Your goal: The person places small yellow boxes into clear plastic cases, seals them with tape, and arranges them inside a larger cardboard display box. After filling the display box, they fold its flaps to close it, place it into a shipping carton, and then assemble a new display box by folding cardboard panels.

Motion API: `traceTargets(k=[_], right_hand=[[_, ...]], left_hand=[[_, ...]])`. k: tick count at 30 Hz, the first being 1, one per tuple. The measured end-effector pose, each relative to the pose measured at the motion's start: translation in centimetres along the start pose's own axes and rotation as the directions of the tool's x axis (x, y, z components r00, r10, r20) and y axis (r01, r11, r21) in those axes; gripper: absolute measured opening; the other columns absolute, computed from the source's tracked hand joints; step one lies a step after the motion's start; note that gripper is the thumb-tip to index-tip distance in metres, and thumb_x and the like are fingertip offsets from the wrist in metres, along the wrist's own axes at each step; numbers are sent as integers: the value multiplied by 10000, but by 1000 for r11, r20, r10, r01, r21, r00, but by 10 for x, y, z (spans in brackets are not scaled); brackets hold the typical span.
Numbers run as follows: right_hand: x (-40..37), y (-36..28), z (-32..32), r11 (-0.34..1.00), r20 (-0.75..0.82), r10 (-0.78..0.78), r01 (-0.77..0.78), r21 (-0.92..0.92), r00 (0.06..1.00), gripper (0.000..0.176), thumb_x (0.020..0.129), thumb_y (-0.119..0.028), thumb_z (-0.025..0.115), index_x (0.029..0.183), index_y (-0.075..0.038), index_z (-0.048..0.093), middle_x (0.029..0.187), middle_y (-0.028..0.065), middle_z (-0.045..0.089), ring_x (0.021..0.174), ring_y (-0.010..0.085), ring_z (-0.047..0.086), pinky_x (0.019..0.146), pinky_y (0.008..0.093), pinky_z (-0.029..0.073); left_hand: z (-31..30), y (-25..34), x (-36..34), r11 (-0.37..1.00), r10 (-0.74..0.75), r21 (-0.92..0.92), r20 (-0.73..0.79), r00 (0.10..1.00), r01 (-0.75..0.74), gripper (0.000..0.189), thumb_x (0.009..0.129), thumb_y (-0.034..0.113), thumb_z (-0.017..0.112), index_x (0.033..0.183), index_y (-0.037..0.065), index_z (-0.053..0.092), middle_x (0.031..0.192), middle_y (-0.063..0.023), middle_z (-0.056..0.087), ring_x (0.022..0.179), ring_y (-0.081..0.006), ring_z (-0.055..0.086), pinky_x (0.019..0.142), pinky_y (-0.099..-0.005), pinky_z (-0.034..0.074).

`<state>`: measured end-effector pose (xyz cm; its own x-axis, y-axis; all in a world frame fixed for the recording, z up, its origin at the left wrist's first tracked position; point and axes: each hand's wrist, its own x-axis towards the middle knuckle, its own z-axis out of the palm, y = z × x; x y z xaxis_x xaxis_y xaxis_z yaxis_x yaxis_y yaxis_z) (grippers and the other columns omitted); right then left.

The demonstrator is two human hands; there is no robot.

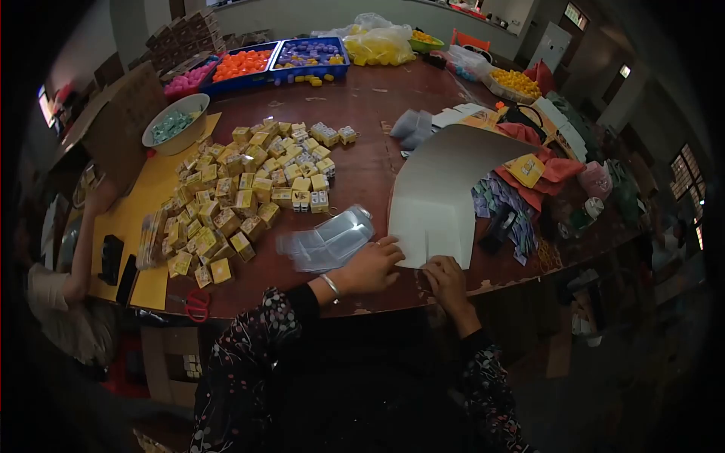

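A white cardboard box (432, 232) lies at the table's front edge, its large flap (453, 162) raised and curving back. My left hand (370, 268), with a silver bangle at the wrist, rests beside the box's front left corner. Its fingers are stretched out and slightly bent, their tips at the box edge. My right hand (447, 281) has its fingers curled closed over the box's front edge. Clear plastic trays (332, 240) lie just behind and left of my left hand. Both palms are hidden.
Small yellow boxes (245, 181) are heaped at left. Red scissors (198, 304) lie near the front edge. Purple-green packets (510, 211) are at right. Blue trays (310, 59) of plastic pieces stand behind, near a white basin (176, 124). Another person's arm (84, 234) is at far left.
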<state>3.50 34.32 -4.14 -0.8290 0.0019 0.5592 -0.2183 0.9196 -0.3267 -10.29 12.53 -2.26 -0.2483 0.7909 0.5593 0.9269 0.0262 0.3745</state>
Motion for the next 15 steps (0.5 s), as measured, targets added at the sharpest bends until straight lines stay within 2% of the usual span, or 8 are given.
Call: traceTargets(k=[1,4,7,13,15], right_hand=[[5,-5,-2,1000,-16,-17,17,-7,1000,91,846,-66,771,931,-66,739,946,77,659,920,279,654,764,398,549],[3,-6,-2,998,26,-2,4,-58,1000,77,875,-104,756,888,-59,696,893,71,641,868,281,641,738,399,532],[16,5,-2,995,83,61,-54,-86,995,119,916,-140,725,875,-46,665,848,83,633,810,291,638,702,408,519],[27,19,5,978,161,180,-159,-137,970,165,968,-213,673,887,-71,647,842,98,637,819,321,644,704,443,518],[27,20,5,974,154,189,-166,-152,970,168,973,-212,667,886,-69,645,847,103,639,817,328,645,704,449,520]], left_hand=[[8,5,-2,1000,15,20,-30,999,-14,293,798,104,690,1084,37,692,1070,-143,681,1100,-333,642,946,-412,516],[36,-4,-3,995,-66,81,117,991,57,170,885,115,632,1040,65,679,1037,-102,656,1029,-309,645,923,-422,517],[43,-13,12,989,-123,102,211,970,104,145,891,138,602,1008,80,666,998,-80,632,1018,-291,634,906,-419,506],[51,-23,29,985,-116,144,146,982,95,156,884,137,596,1019,95,664,978,-57,620,981,-270,629,898,-413,485],[50,-19,31,978,-179,144,211,961,151,233,894,156,610,1114,100,660,1086,-70,628,1088,-271,618,961,-432,466]])
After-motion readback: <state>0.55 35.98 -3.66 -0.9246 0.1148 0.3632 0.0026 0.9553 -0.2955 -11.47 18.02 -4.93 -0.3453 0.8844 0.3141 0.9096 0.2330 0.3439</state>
